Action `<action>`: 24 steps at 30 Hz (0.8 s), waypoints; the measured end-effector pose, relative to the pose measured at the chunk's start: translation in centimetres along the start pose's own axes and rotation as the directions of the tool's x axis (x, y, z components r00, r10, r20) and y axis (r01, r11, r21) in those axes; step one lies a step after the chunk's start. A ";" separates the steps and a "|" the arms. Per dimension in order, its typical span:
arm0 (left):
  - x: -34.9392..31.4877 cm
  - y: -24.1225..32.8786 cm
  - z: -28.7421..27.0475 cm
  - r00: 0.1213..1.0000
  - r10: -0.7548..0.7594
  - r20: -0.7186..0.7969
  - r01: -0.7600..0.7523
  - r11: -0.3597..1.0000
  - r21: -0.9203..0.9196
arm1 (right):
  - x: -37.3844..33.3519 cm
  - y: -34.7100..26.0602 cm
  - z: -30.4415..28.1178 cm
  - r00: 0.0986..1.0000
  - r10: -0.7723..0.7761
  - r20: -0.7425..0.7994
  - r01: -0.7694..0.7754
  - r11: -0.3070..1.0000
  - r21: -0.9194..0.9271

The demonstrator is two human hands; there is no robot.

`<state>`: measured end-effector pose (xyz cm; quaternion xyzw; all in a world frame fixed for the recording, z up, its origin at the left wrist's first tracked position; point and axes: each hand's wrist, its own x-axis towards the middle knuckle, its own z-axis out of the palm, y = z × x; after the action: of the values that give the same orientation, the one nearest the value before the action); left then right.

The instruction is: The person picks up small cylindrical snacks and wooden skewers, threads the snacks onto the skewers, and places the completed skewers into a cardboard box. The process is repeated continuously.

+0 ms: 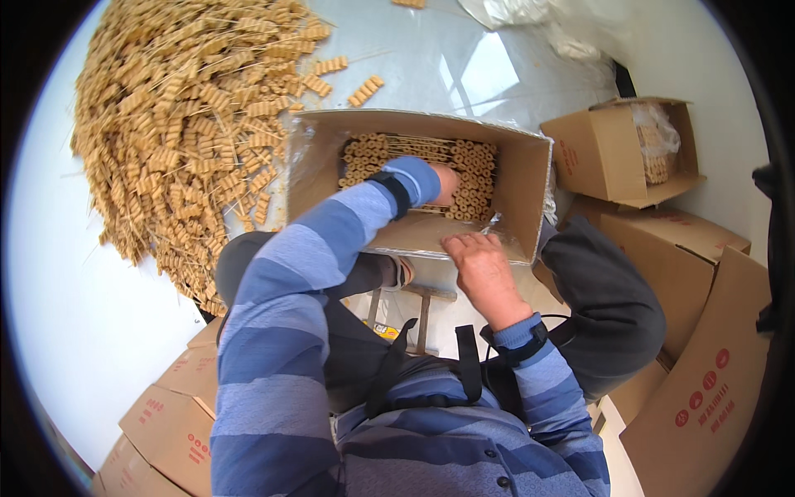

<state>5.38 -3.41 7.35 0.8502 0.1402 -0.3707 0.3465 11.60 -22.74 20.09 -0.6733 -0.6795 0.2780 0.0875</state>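
Note:
An open cardboard box [523, 190] sits between my knees. Inside it, skewered tan snack pieces [474, 170] are packed in rows, their thin sticks lying across the middle. My left hand [445, 184] reaches down into the box over these skewers. Its fingers are hidden behind the back of the hand, so whether it holds anything does not show. My right hand [483, 272] is at the near side of the box, its fingers bent over the rim and holding it. Clear plastic lining [303, 137] shows along the box's left wall.
A large heap of loose skewers [178, 108] spreads over the floor at the left, with stray ones near the box. Another open box [600, 153] with bagged skewers stands at the right. More cartons [178, 398] lie lower left, and a big cardboard flap [704, 389] rises lower right.

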 end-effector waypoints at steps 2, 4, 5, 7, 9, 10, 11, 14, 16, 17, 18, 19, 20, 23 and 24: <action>-5.6 -1.5 -3.9 0.998 -0.054 -0.038 0.055 0.998 0.028 | -0.1 0.1 0.2 0.993 -0.054 -0.110 0.051 0.998 -0.031; -13.1 -3.7 -7.1 0.960 -0.023 -0.280 0.016 0.999 -0.028 | -0.2 0.3 0.3 0.996 -0.028 -0.080 0.023 0.998 -0.062; -17.2 -4.9 -8.2 0.919 -0.137 -0.370 0.046 0.969 -0.245 | -0.2 0.3 0.3 0.996 -0.050 -0.079 0.045 0.997 -0.063; -26.5 -7.7 -8.9 0.717 -0.176 -0.674 -0.042 0.955 -0.294 | -0.1 0.4 0.4 0.990 -0.081 -0.117 0.074 0.995 -0.059; -35.7 -10.2 -6.3 0.418 -0.352 -0.837 -0.234 0.849 -0.474 | -0.2 0.4 0.4 0.986 -0.088 -0.143 0.084 0.996 -0.037; -39.6 -11.4 -3.9 0.179 -0.415 -0.892 -0.325 0.831 -0.452 | -0.1 0.3 0.4 0.986 -0.088 -0.141 0.080 0.995 -0.065; -42.8 -12.4 -0.7 0.072 -0.540 -0.839 -0.284 0.795 -0.536 | -0.1 0.2 0.3 0.989 -0.067 -0.135 0.055 0.994 -0.095; -47.0 -15.2 11.2 -0.084 -0.865 -0.495 -0.192 0.502 -0.843 | -0.3 -0.2 -0.1 0.996 -0.015 -0.091 0.002 0.991 -0.137; -44.3 -15.8 19.9 -0.012 -0.961 -0.277 -0.230 0.272 -0.934 | -0.4 -0.5 -0.5 1.000 -0.010 0.010 0.012 0.973 -0.231; -42.3 -16.3 23.4 0.099 -0.959 -0.265 -0.207 0.240 -0.948 | -0.5 -0.6 -0.7 0.999 -0.029 0.039 0.038 0.961 -0.273; -40.3 -16.8 26.3 0.206 -0.957 -0.205 -0.180 0.169 -0.969 | -0.4 -0.7 -0.8 0.997 -0.056 0.043 0.067 0.942 -0.328; -37.5 -16.7 28.9 0.213 -0.958 -0.190 -0.282 0.126 -0.951 | -0.4 -0.8 -0.9 0.998 -0.026 0.064 0.047 0.932 -0.359; -35.2 -17.2 30.5 0.243 -0.956 -0.163 -0.342 0.073 -0.937 | -0.4 -1.0 -0.9 0.997 -0.021 0.079 0.050 0.925 -0.376; -31.3 -20.5 32.3 0.198 -0.979 -0.045 -0.295 -0.016 -0.955 | -0.3 -1.3 -0.8 0.994 0.011 0.113 0.038 0.906 -0.421; -30.9 -22.3 32.0 0.109 -0.987 -0.120 -0.136 0.105 -0.985 | -0.2 -1.5 -0.8 0.994 0.013 0.110 0.037 0.898 -0.438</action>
<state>-43.89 -8.96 3.45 0.3991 0.7995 0.1891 0.4070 10.71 -22.63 21.51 -0.6551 -0.7326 0.1540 -0.1025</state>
